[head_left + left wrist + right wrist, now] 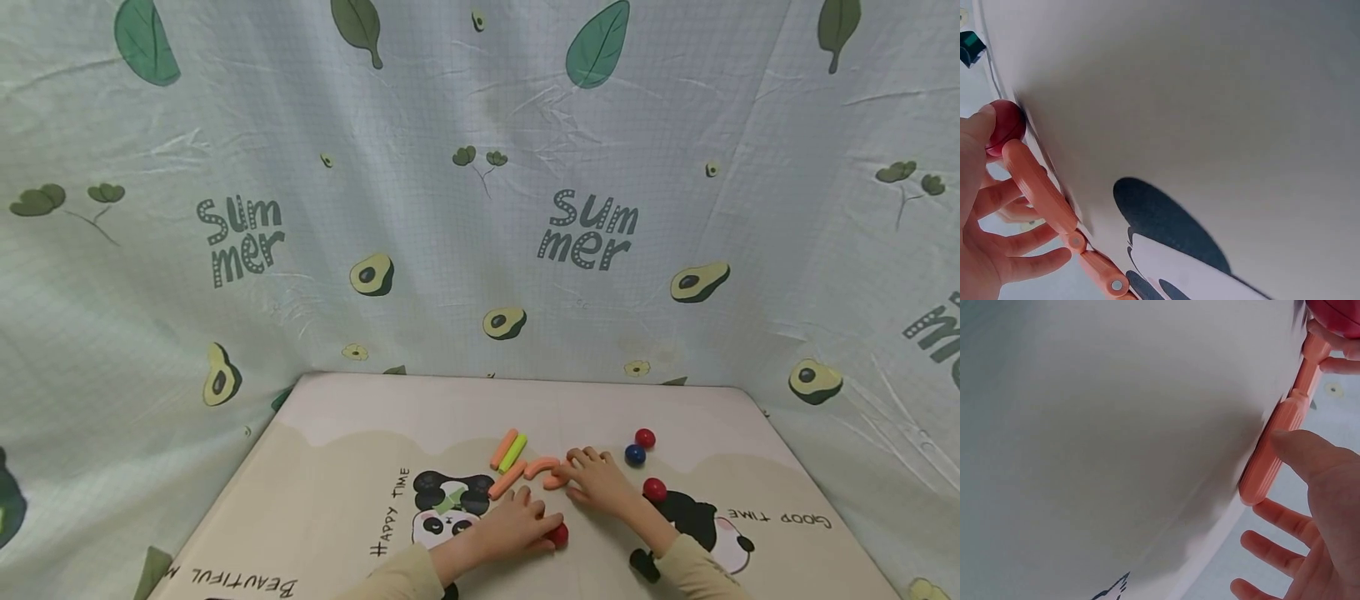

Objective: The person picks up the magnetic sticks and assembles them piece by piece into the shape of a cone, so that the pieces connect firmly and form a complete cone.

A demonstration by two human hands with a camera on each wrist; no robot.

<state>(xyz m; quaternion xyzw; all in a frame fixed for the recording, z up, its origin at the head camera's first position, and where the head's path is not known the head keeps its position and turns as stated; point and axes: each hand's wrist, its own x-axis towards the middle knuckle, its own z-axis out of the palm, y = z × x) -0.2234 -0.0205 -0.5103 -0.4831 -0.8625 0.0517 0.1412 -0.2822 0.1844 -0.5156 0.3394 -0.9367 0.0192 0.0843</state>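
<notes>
What matters most is how the orange jointed piece (1263, 469) lies to the right hand (603, 483): it sits on the surface (337, 433) right at the fingertips, its held segment running roughly lengthwise from those fingers toward the person's left, with further segments bending away at the joints. The right hand is the nearer one, its thumb laid along the segment and a finger near the free end, seemingly in a pinch, while the other fingers spread loosely. The left hand (513, 529) is just beside, closer to the body, its thumb and index finger closed on a red ball (557, 536), the remaining fingers apart. Of writing, the surface reads "HAPPY TIME" (390, 512) sideways, with "GOOD TIME" (780, 518) and "BEAUTIFUL" (244, 581) upside down; the hanging cloth (442, 225) behind carries "SUMMER" twice in full and once cut off at right. No brand or label can be made out on the pieces.
</notes>
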